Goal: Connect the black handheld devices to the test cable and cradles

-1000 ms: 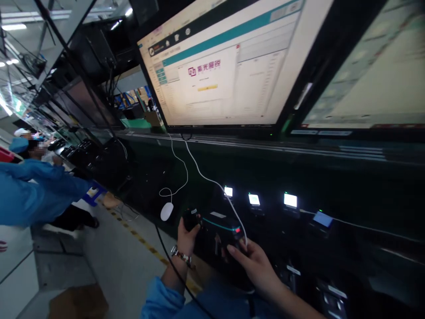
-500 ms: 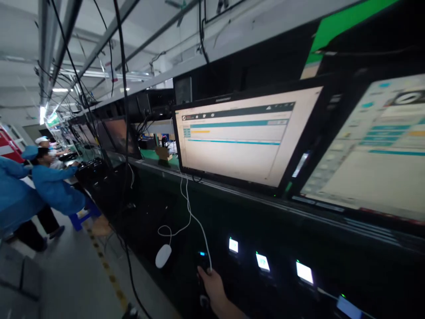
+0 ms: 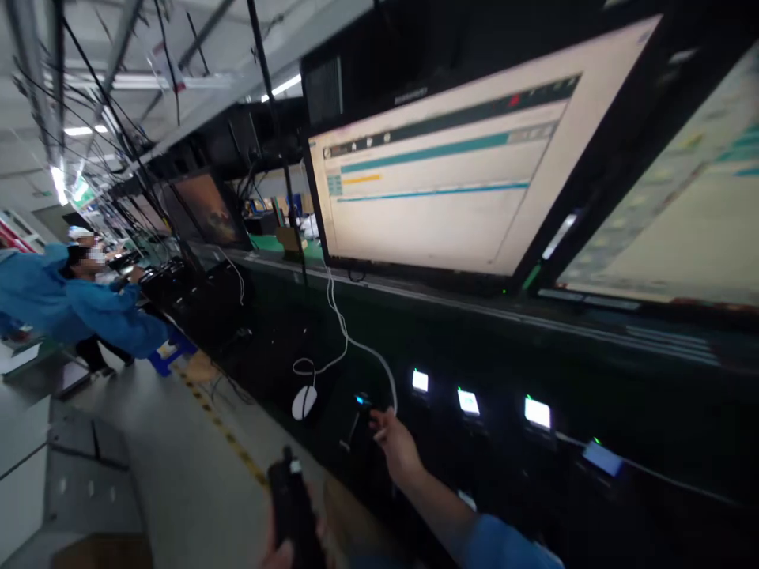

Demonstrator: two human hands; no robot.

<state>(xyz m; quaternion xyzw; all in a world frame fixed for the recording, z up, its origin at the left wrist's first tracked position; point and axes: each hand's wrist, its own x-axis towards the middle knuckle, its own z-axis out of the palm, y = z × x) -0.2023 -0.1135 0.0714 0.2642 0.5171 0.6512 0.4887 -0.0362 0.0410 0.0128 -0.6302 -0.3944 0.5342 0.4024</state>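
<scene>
My right hand (image 3: 398, 449), in a blue sleeve, reaches over the dark bench with its fingers pinched at the end of a white cable (image 3: 385, 367). Just left of those fingertips is a small dark item with a blue light (image 3: 360, 401); whether they touch it is unclear. At the bottom edge my left hand (image 3: 283, 553), partly cut off, is wrapped round a black handheld device (image 3: 293, 510) with a short stub on top. A white mouse (image 3: 304, 402) lies on the bench, left of my right hand.
Several small devices with lit screens (image 3: 467, 401) stand in a row to the right. Behind the bench are a large monitor (image 3: 427, 213) and another screen (image 3: 681, 229). Black cables (image 3: 278, 118) hang in front. People in blue coats (image 3: 112, 308) are at the far left.
The view has shifted, and the bench appears higher. My left hand has come into view with the black handheld device. My right hand stays at the cable end, its forearm now showing more.
</scene>
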